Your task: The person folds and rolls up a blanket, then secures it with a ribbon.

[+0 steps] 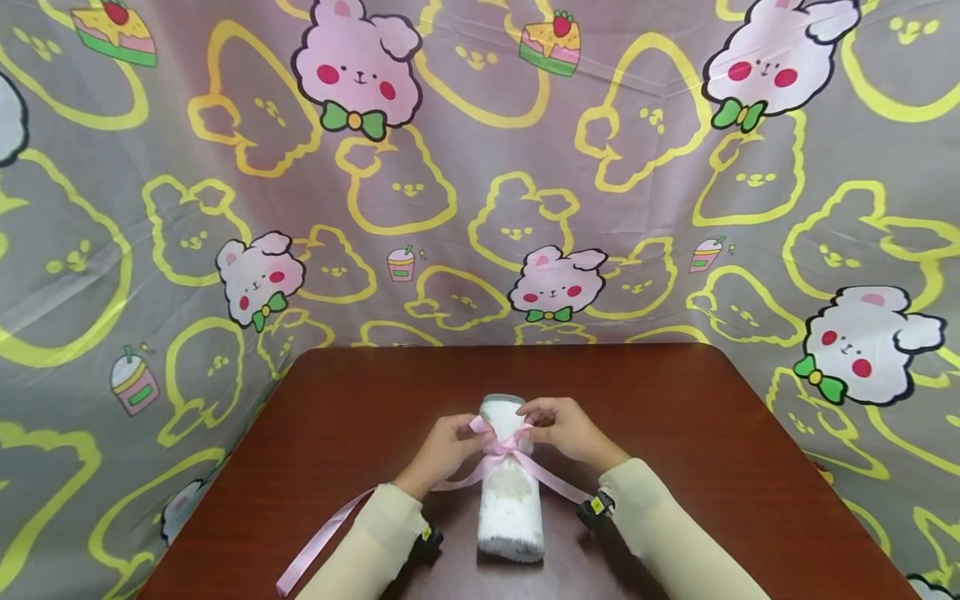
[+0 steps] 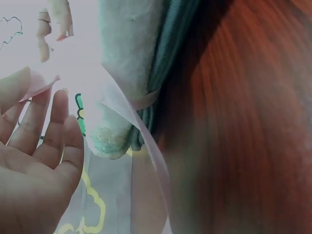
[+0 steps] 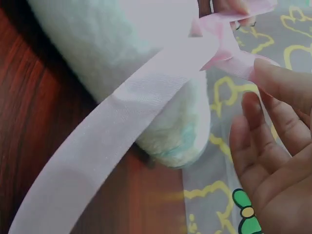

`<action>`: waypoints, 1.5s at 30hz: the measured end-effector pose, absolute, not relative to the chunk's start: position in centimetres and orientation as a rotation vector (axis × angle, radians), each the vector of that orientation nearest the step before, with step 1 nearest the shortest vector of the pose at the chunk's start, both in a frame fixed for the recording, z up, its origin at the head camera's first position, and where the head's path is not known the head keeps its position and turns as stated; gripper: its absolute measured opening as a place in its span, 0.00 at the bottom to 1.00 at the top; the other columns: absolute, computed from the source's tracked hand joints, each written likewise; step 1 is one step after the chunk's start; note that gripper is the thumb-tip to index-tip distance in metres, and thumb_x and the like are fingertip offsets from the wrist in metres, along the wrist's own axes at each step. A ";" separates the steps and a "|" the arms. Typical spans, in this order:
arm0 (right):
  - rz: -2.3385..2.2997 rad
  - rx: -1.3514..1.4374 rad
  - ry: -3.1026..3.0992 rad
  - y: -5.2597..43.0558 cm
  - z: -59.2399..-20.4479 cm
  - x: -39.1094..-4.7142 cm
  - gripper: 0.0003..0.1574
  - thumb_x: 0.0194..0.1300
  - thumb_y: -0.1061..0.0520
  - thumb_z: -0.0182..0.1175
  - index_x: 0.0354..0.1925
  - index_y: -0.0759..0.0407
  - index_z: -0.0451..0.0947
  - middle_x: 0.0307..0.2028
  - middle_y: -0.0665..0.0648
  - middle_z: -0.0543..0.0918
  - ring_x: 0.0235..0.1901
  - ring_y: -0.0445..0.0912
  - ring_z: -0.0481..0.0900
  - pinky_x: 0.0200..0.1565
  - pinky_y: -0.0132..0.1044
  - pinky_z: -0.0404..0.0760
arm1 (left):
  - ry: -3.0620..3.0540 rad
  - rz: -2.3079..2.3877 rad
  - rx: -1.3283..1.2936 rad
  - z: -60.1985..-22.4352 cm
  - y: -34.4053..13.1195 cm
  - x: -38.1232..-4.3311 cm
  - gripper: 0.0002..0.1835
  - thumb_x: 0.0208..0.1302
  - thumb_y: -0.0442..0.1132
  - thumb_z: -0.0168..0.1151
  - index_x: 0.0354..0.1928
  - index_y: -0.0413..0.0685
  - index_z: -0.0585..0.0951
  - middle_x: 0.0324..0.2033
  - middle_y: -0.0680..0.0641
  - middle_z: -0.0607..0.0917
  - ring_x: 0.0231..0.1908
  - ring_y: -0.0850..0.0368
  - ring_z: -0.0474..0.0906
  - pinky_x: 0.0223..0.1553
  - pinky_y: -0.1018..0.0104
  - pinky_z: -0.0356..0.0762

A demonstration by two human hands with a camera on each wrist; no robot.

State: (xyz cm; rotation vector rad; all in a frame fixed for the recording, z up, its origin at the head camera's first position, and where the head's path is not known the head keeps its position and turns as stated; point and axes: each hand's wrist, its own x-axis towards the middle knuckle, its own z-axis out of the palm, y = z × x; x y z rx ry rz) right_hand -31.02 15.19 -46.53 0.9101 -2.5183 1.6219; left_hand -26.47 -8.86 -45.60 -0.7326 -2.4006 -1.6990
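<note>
A rolled white towel [image 1: 512, 517] with a pale beige patch and greyish ends lies lengthwise on the table. Round it runs a pink ribbon [image 1: 551, 482], knotted on top with loops at both sides of the knot. My left hand [image 1: 442, 454] pinches the ribbon's left loop between thumb and fingers. On the other side my right hand [image 1: 572, 432] pinches the right loop, its other fingers spread in the right wrist view. One long ribbon tail trails left under my left forearm, and another runs toward my right wrist. In the left wrist view a greenish fold [image 2: 168, 48] shows along the towel's underside.
The reddish-brown wooden table [image 1: 360, 392] reaches to a rounded far edge. Behind it and along both sides hangs a grey curtain [image 1: 465, 150] printed with rabbits and yellow outlines. Both forearms wear cream sleeves [image 1: 667, 533], with a small dark camera [image 1: 596, 510] at each wrist.
</note>
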 end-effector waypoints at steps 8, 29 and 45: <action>1.683 0.792 -2.443 15.1 -45.1 -30.2 0.18 0.56 0.68 0.69 0.47 0.67 0.81 0.33 0.54 0.85 0.35 0.48 0.83 0.36 0.36 0.82 | -2.401 -1.684 -0.739 -46.1 -8.7 -27.3 0.05 0.61 0.29 0.66 0.38 0.36 0.85 0.34 0.45 0.86 0.37 0.56 0.80 0.40 0.64 0.77; 1.806 0.565 -2.369 16.9 -46.5 -29.6 0.13 0.59 0.63 0.69 0.44 0.64 0.82 0.34 0.56 0.86 0.32 0.49 0.85 0.41 0.50 0.82 | -2.466 -1.513 -0.624 -48.9 -9.9 -29.0 0.08 0.58 0.34 0.70 0.40 0.47 0.85 0.36 0.53 0.85 0.38 0.56 0.77 0.39 0.64 0.75; 1.999 0.449 -2.194 18.5 -48.0 -29.2 0.16 0.56 0.67 0.69 0.43 0.74 0.79 0.31 0.63 0.85 0.32 0.62 0.85 0.37 0.40 0.83 | -2.494 -1.467 -0.623 -49.2 -10.4 -28.8 0.08 0.57 0.32 0.71 0.39 0.49 0.86 0.34 0.54 0.85 0.36 0.57 0.77 0.38 0.64 0.75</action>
